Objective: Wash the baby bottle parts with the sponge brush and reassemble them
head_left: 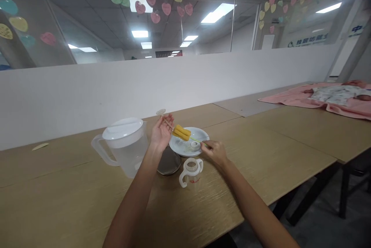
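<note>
A wood-topped table (95,205) fills the lower frame; on it stand a lidded pitcher (129,155) left of centre, a white plate (205,136) at centre and a two-handled cup (192,174) below; a dark disc (168,163) lies beside them; a pale strip (40,146) lies far left; a pink blanket (285,96) spreads upper right.

2 hands (161,133) (215,152) — 1 sponge brush (181,133), 1 pitcher (132,155), 1 cup (192,174)

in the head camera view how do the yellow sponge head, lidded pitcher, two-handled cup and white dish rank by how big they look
Largest to smallest:
1. Lidded pitcher
2. White dish
3. Two-handled cup
4. Yellow sponge head
The cup sits nearer the camera than the dish, so this is apparent size only.
</note>
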{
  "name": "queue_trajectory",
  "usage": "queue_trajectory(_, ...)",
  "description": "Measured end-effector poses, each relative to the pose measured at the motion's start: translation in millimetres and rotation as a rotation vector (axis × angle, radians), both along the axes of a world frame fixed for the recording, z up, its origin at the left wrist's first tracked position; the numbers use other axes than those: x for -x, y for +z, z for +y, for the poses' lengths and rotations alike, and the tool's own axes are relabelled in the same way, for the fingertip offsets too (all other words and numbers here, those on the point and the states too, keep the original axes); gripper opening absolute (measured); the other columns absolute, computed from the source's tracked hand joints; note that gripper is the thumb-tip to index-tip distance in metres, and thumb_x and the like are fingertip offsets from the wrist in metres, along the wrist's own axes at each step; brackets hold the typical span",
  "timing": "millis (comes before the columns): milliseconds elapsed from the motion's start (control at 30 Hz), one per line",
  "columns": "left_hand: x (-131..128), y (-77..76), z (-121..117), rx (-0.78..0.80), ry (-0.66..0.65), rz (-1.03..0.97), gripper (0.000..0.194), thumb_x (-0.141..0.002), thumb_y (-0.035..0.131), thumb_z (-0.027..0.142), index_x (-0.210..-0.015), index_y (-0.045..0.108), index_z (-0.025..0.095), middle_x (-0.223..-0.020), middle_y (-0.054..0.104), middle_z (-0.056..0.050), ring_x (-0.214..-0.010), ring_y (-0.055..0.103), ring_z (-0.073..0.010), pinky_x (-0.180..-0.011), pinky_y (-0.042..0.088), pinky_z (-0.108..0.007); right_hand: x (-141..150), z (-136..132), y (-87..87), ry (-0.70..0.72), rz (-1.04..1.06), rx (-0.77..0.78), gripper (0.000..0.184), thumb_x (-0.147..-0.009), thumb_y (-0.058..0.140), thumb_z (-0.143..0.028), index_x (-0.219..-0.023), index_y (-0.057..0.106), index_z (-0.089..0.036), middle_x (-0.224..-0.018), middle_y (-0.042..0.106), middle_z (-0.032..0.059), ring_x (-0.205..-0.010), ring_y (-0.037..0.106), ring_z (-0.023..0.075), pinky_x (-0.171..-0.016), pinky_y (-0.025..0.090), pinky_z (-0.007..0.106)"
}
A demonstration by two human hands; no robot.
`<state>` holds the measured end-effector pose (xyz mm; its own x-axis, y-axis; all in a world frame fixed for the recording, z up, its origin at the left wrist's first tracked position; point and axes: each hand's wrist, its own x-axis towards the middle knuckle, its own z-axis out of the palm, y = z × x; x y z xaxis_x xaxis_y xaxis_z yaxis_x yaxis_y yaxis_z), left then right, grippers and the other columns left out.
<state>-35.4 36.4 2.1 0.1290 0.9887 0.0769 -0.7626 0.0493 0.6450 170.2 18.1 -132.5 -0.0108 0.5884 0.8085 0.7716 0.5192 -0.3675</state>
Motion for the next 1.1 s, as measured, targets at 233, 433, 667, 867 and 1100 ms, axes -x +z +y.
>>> queue_trajectory(233, 2.3, 1.8, 1.3, -0.005, 0.023, -0.058, 0.026, -0.092, 0.044, 0.025, -0.071, 0.058, 0.017, -0.082, 0.068, 0.0, -0.081, 0.063, -0.0108, -0.081, 0.045, -0.024, -0.6, 5.1, -3.1, -0.096, -0.053, 0.038, 0.037, -0.085, 0.046, -0.035, -0.065, 0.071, -0.016, -0.057, 0.067, 0.0051, -0.05, 0.054, 0.01, -0.052, 0.03, 0.022)
queue_trajectory(433, -0.9, 3.4, -3.5, -0.059, 0.008, -0.029, 0.026, -0.091, 0.047, 0.029, -0.07, 0.058, 0.018, -0.081, 0.067, 0.001, -0.081, 0.063, -0.0109, -0.082, 0.046, -0.026, 0.9, 5.5, -5.3, -0.193, -0.092, -0.077, 0.037, -0.085, 0.048, -0.037, -0.063, 0.069, -0.016, -0.051, 0.063, 0.0038, -0.047, 0.05, 0.0086, -0.05, 0.026, 0.022)
queue_trajectory(667, -8.0, -4.7, 0.5, -0.094, 0.085, 0.087, 0.019, -0.087, 0.054, 0.026, -0.074, 0.063, 0.015, -0.078, 0.065, -0.001, -0.074, 0.06, -0.009, -0.076, 0.047, -0.022, 1.3, -1.8, 0.7, -0.149, -0.056, -0.265, 0.035, -0.087, 0.048, -0.032, -0.062, 0.066, -0.015, -0.045, 0.054, -0.0001, -0.041, 0.041, 0.0066, -0.048, 0.027, 0.022)
queue_trajectory(867, -8.0, -16.8, 3.5, -0.2, 0.141, 0.455, 0.022, -0.065, 0.073, 0.028, -0.082, 0.063, 0.017, -0.086, 0.065, -0.001, -0.079, 0.059, -0.0096, -0.075, 0.044, -0.021, -0.6, -5.3, 2.4, -0.192, 0.032, -0.328, 0.039, -0.088, 0.045, -0.028, -0.051, 0.053, -0.016, -0.041, 0.042, -0.0032, -0.041, 0.033, 0.0066, -0.047, 0.025, 0.022)
queue_trajectory(1100, -10.4, -21.3, -1.1, -0.248, 0.136, 0.657, 0.033, -0.053, 0.079, 0.029, -0.078, 0.063, 0.015, -0.069, 0.061, 0.0, -0.065, 0.056, -0.0105, -0.065, 0.043, -0.023, 0.0, -6.0, 1.8, -0.208, 0.081, -0.295, 0.035, -0.09, 0.041, -0.029, -0.062, 0.059, -0.016, -0.043, 0.044, -0.0031, -0.042, 0.036, 0.0072, -0.048, 0.027, 0.021)
